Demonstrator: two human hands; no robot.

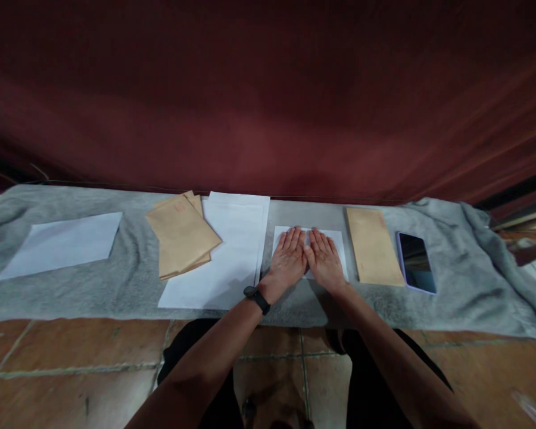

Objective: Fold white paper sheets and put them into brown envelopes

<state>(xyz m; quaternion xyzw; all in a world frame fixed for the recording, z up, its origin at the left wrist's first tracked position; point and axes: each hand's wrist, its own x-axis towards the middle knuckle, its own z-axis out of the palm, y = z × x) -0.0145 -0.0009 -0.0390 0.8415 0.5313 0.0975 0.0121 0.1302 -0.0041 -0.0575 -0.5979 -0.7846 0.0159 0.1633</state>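
Note:
A white sheet of paper (339, 241) lies on the grey cloth, mostly covered by my two hands. My left hand (289, 257) rests flat on its left part, fingers stretched out and pointing away from me. Beside it, my right hand (325, 257) presses flat on the right part, its fingers also extended. The thumbs meet or nearly meet in the middle. Whether the sheet is folded under my palms I cannot tell. Just right of it is a brown envelope (375, 247), or a neat stack of them. Larger white sheets (236, 238) lie to the left.
Several brown envelopes (183, 232) overlap the large sheets' left side. Further left lies another white paper (67, 244). A phone (416, 262) with a purple case is at the right. The grey cloth (295, 310) covers a long surface before a dark red curtain-like backdrop (250, 137).

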